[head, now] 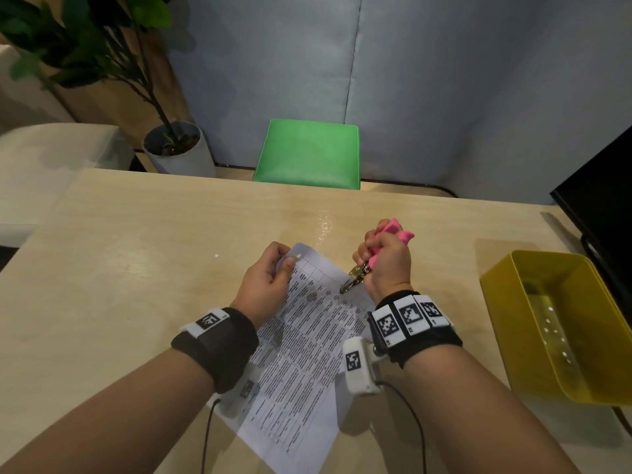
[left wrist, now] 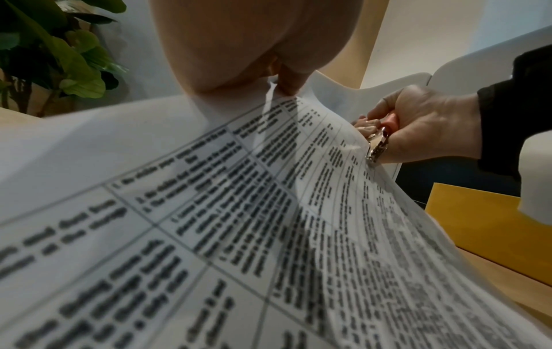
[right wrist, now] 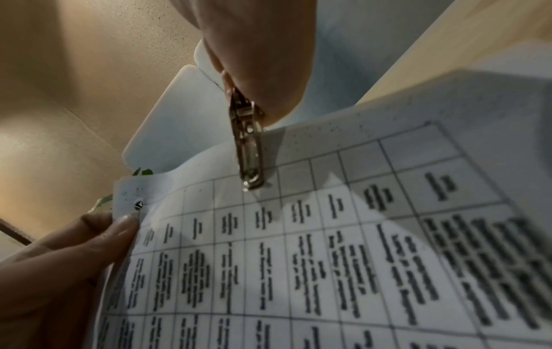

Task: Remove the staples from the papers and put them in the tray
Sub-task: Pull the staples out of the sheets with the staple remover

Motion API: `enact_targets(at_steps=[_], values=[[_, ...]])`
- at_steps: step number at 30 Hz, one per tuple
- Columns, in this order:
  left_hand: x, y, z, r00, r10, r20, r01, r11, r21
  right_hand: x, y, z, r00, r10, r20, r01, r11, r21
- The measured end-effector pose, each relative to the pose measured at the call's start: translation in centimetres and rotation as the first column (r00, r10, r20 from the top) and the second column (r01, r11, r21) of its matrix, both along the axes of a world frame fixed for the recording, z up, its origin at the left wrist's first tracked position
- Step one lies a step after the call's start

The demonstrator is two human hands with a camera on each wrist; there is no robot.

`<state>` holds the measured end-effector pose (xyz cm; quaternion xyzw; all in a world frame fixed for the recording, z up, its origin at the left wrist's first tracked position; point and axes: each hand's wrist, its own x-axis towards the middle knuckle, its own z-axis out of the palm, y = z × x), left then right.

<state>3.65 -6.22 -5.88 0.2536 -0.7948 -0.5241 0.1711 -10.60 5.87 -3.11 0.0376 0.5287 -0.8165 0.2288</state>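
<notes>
Printed papers [head: 301,340] with a table of text lie on the wooden table [head: 136,254], their far corner lifted. My left hand [head: 270,282] pinches that top corner [right wrist: 128,200], beside a small round hole. My right hand [head: 383,265] grips a pink-handled staple remover [head: 390,234]; its metal jaws [right wrist: 249,151] point down and touch the paper's upper edge. The same papers [left wrist: 269,212] fill the left wrist view, with the right hand [left wrist: 418,127] and remover at the sheet's edge. A yellow tray [head: 492,295] sits at the right. No staple is plainly visible.
A green chair [head: 307,155] stands beyond the table's far edge. A potted plant [head: 178,145] is at the back left. A black monitor [head: 602,200] borders the tray on the right. Cables run from both wrist cameras toward me.
</notes>
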Motion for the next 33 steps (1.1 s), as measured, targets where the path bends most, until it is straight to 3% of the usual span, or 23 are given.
enact_targets(at_steps=[11,14,16,18,20,22,23,26,29,33], values=[[0.2,0.2,1.1,0.999,-0.001,0.052,0.001,1.000,-0.011,-0.1,0.1,0.1,1.000,0.002,-0.026,-0.001,1.000,0.025],[0.0,0.6,1.9,0.999,-0.044,0.016,0.045,0.993,-0.110,-0.2,0.2,0.2,0.999,0.010,-0.038,-0.009,0.999,0.035],[-0.2,0.9,2.5,0.998,-0.050,-0.028,0.039,0.958,-0.282,-0.1,0.3,0.2,0.999,0.022,-0.042,-0.020,0.999,0.040],[-0.7,1.1,2.7,0.997,-0.080,-0.014,0.059,0.830,-0.555,0.0,0.3,0.1,0.999,0.029,-0.033,-0.028,0.999,0.035],[-1.2,1.5,2.7,0.979,-0.161,0.127,0.199,0.610,-0.767,0.3,0.3,0.0,0.999,0.044,-0.028,-0.043,0.999,0.032],[-1.4,1.8,2.3,0.925,-0.256,0.281,0.370,0.434,-0.821,0.7,0.4,-0.1,0.998,0.060,-0.020,-0.060,0.998,0.025],[-1.3,2.1,2.2,0.896,-0.290,0.337,0.433,0.393,-0.811,0.9,0.4,-0.1,0.998,0.064,-0.013,-0.063,0.998,0.020],[-1.2,2.8,1.9,0.868,-0.279,0.410,0.493,0.390,-0.778,1.4,0.5,-0.2,0.998,0.070,0.001,-0.070,0.997,0.009],[-1.5,3.3,2.0,0.865,-0.206,0.459,0.501,0.433,-0.749,1.9,0.6,-0.2,0.996,0.093,0.000,-0.093,0.996,0.007],[-2.1,3.6,2.5,0.802,-0.170,0.573,0.571,0.501,-0.650,2.2,0.6,-0.2,0.993,0.117,-0.016,-0.117,0.993,0.005]])
